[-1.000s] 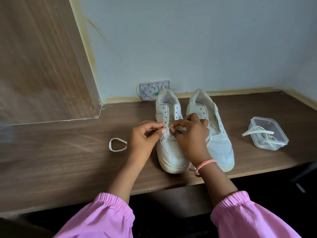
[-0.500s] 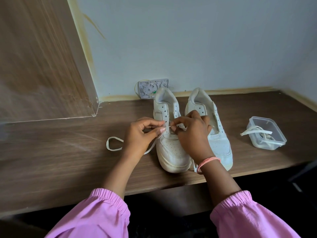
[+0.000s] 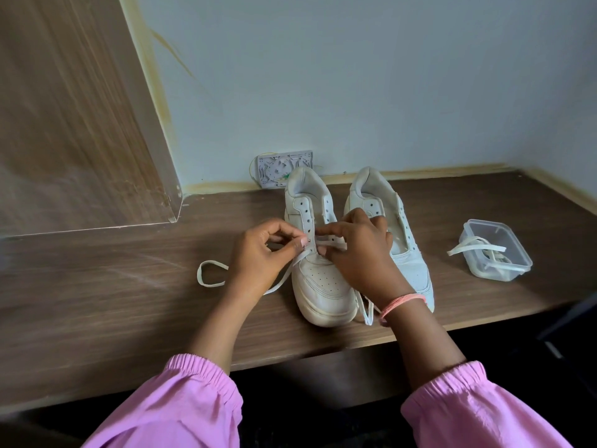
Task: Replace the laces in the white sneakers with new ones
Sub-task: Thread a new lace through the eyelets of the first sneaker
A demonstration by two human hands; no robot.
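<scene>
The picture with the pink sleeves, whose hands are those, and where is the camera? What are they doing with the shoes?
The camera sits on a person's head and looks down, so you see that person's own arms, as if through their eyes. No robot here. The left hand and the right hand each pinch a white lace over the eyelets of the left sneaker, threading it. One loose end of the lace loops on the wooden desk to the left. The other sneaker stands beside the first and shows no lace. To the right a clear plastic box holds more laces, one hanging over its rim.
</scene>
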